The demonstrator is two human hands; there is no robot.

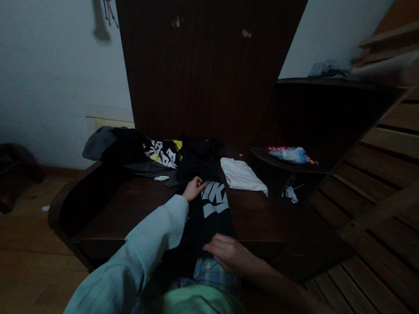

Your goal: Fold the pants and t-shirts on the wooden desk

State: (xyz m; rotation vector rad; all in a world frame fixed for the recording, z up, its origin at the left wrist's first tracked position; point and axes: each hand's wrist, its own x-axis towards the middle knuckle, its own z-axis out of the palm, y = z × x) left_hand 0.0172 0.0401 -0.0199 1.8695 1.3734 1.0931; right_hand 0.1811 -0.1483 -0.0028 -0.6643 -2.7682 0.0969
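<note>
A black T-shirt (pixel 209 225) with large pale grey lettering lies partly folded on the dark wooden bench, its near end reaching toward my lap. My left hand (pixel 193 189), at the end of a light blue sleeve, is closed on the shirt's left side beside the lettering. Closer to me, my right hand (pixel 227 252) has its fingers pinched on the shirt's near right corner, just above the plaid shorts (pixel 214 273). The room is dim, so the cloth between the fingertips is hard to make out.
Dark clothes with white and yellow print (pixel 164 153) are heaped at the bench's (pixel 135 209) back left. Right of the shirt lies a folded white cloth (pixel 243 174). A shelf with a plastic packet (pixel 288 154) and a slatted wooden frame (pixel 392 202) stand at the right.
</note>
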